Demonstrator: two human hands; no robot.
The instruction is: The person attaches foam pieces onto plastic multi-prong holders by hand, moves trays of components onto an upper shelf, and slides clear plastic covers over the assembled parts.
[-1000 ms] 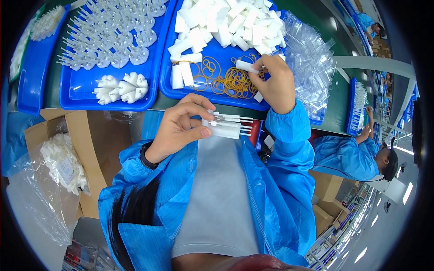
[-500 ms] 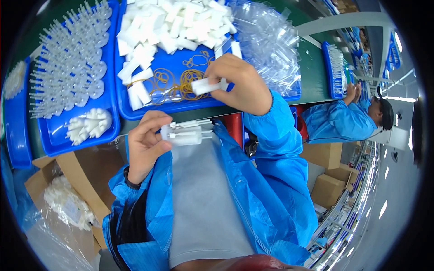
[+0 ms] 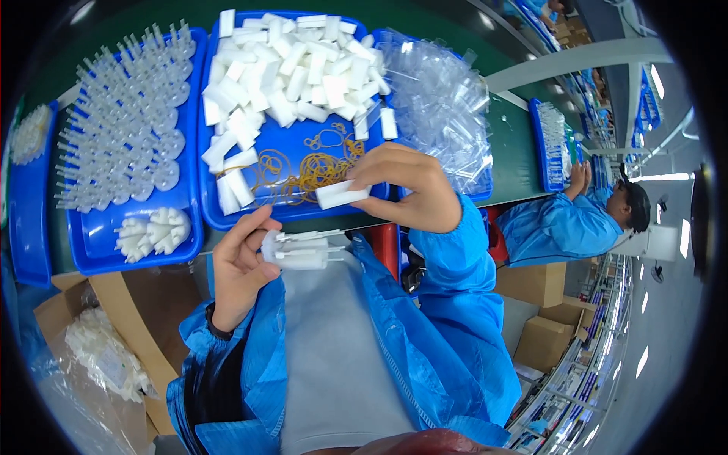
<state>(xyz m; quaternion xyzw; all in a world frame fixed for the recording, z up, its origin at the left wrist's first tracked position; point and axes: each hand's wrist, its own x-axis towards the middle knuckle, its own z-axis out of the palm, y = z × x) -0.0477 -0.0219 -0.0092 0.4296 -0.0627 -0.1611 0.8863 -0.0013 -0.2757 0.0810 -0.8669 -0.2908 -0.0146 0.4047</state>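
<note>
My left hand (image 3: 241,265) grips a whitish plastic piece (image 3: 299,254) with several thin prongs pointing right, at the near edge of the middle tray. Thumb and fingers close round its base. Just up and to the right, my right hand (image 3: 415,186) pinches a small white foam-like block (image 3: 341,196). The block and the pronged piece are apart. Behind the block, tan rubber bands (image 3: 320,173) lie in the blue middle tray (image 3: 227,221). Many similar white blocks (image 3: 296,72) are heaped at that tray's far end.
Left stands a blue tray (image 3: 98,262) with rows of clear pronged parts (image 3: 125,121) and white clustered pieces (image 3: 155,231). Clear plastic sleeves (image 3: 440,106) fill the right tray. An open carton (image 3: 144,326) sits below left. A co-worker (image 3: 561,227) works at right.
My right hand has come nearer to the left one, and the block in it has turned slightly. The whole view has shifted, so the trays show lower. My left hand keeps its grip.
</note>
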